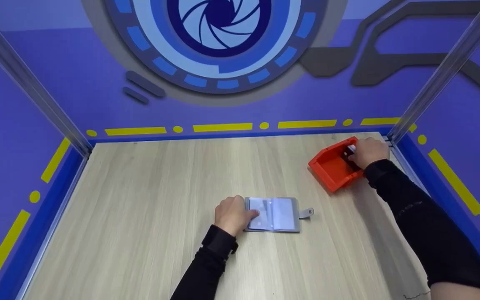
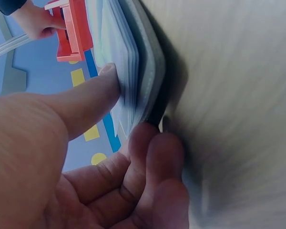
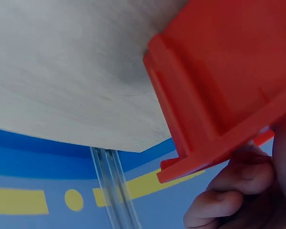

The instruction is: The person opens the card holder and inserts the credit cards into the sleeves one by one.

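Head | booklet (image 1: pixel 283 214): unfolded, grey-edged (snap strap (image 1: pixel 306 213)) | bin (image 1: pixel 334 170): red

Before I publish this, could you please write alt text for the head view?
A person's left hand pinches an open grey rectangular booklet on a pale wood-grain table; the right hand is at the rim of a red plastic bin, farther right.

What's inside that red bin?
In the red bin, bare red floor shows, plus something dark and pale beside the right hand, too unclear to identify. The hand covers that corner, so anything beneath is hidden.
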The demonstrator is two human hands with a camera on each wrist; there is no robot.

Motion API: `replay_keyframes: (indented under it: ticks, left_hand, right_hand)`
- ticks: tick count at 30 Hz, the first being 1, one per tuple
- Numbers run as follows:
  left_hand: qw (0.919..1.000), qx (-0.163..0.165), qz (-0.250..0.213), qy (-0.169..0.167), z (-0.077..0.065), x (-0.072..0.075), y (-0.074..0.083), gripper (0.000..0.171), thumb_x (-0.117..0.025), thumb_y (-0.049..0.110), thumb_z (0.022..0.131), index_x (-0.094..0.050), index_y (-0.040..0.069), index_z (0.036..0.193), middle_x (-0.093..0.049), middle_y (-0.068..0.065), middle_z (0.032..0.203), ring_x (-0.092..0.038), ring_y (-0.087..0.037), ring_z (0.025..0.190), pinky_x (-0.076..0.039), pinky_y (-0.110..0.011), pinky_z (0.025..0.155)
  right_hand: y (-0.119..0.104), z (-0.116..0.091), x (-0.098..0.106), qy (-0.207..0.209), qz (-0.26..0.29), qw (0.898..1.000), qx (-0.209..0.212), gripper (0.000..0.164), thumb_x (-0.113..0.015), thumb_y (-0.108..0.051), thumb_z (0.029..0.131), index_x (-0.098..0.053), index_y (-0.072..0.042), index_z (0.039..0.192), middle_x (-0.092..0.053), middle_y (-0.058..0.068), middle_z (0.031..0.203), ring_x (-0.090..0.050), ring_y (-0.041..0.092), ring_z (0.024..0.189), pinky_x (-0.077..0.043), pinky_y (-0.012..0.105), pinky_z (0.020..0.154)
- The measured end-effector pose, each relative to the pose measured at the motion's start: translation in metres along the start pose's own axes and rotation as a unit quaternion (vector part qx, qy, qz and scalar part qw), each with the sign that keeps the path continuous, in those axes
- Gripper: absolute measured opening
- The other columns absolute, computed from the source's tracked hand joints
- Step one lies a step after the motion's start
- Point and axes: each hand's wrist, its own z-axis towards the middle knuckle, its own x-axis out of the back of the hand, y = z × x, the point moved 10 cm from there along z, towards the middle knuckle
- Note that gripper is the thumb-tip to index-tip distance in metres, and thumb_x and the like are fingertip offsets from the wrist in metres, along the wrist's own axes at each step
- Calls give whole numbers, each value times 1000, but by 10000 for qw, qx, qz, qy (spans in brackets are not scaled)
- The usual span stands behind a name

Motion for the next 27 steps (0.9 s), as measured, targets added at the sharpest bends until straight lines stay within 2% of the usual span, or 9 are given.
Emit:
replay_keyframes:
  ticks: [3, 7, 13, 17, 21, 24, 27]
  left_hand:
    - [10000, -14, -15, -40, 0, -2, 2, 44, -92, 43, 90, -64, 13, 74, -48, 5, 69, -45, -15, 61, -36, -33, 56]
    - [10000, -44, -25, -35, 0, -1, 4, 44, -92, 43, 89, -64, 13, 75, -48, 5, 69, -45, -15, 61, -36, -33, 56]
    - [10000, -56, -15, 27, 0, 0, 4, 44, -93, 42, 88, -63, 13, 73, -49, 4, 69, -46, -15, 60, -36, -33, 55]
    - [9999, -79, -62, -48, -1, -2, 3, 46, -93, 42, 89, -61, 14, 71, -47, 5, 67, -45, -14, 60, -35, -33, 55]
    - [9999, -159, -63, 1, -2, -1, 4, 48, -93, 42, 89, -59, 15, 69, -47, 5, 66, -45, -14, 59, -35, -33, 54]
    - [9997, -221, -38, 80, -1, 1, 3, 49, -93, 41, 89, -57, 15, 68, -47, 5, 67, -45, -14, 59, -35, -33, 54]
    - [9997, -233, -37, 94, -1, 3, 2, 49, -92, 41, 90, -57, 15, 68, -49, 4, 67, -46, -15, 60, -36, -33, 54]
  right_hand:
    - [-2, -3, 4, 39, -138, 9998, 99, 34, -83, -23, 97, -72, 9, 93, -69, 27, 78, -69, 44, 67, -61, 63, 66]
    - [-3, -7, 11, 91, -217, 9997, 111, 28, -77, -16, 99, -71, 10, 94, -69, 30, 82, -68, 45, 68, -60, 63, 65]
    - [-1, -10, 19, 137, 67, 9998, 95, 22, -70, -11, 99, -70, 10, 96, -69, 33, 89, -69, 48, 75, -59, 67, 70]
    - [1, -15, 21, -165, 739, 9971, 48, 21, -65, -11, 100, -67, 7, 89, -64, 25, 79, -64, 39, 70, -56, 56, 68]
    - [-4, -24, 32, -252, 1437, 9893, -53, 30, -60, -15, 106, -58, -3, 78, -54, 11, 70, -57, 28, 67, -45, 39, 64]
    - [-18, -32, 42, -262, 1981, 9798, -85, 31, -60, -20, 110, -65, -2, 85, -61, 12, 79, -60, 25, 72, -47, 34, 63]
    - [-42, -46, 41, -620, 2584, 9639, -154, 31, -58, -27, 114, -71, -1, 104, -67, 17, 96, -62, 24, 76, -50, 32, 62]
